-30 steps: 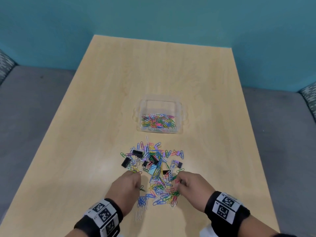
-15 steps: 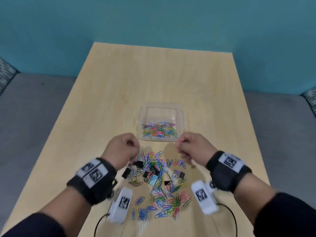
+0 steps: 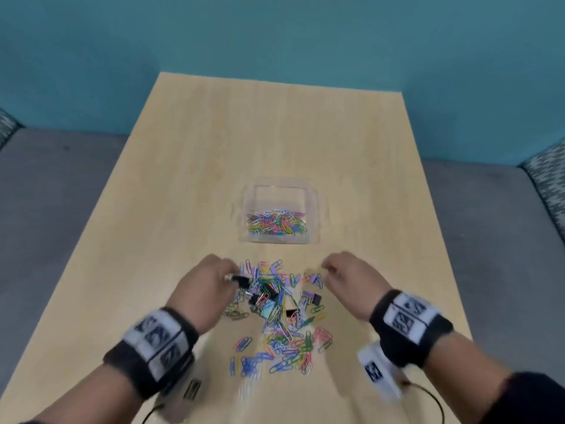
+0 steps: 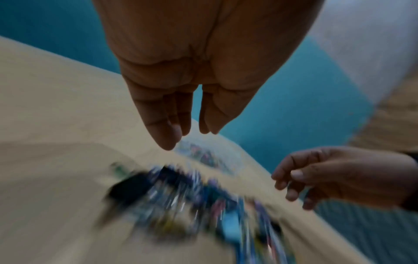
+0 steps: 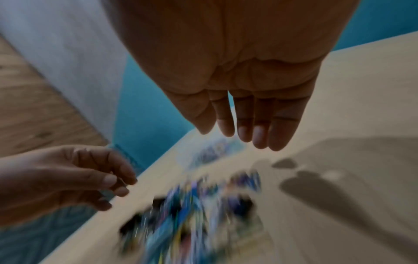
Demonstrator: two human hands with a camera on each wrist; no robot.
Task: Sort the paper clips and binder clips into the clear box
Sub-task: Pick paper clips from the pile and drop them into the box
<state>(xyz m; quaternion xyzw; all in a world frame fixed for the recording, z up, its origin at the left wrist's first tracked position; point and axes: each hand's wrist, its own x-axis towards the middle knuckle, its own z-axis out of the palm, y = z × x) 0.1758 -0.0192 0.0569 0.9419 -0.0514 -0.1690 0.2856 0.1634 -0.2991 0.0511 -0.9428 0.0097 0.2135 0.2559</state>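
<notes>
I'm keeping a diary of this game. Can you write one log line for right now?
left hand: over pile, empty | right hand: over pile, empty | box: paper clips only | pile: binder clips unsorted

motion is smearing the clip pile (image 4: 192, 205) in both wrist views; the frame's bottom edge is cutting off both forearms in the head view.
</notes>
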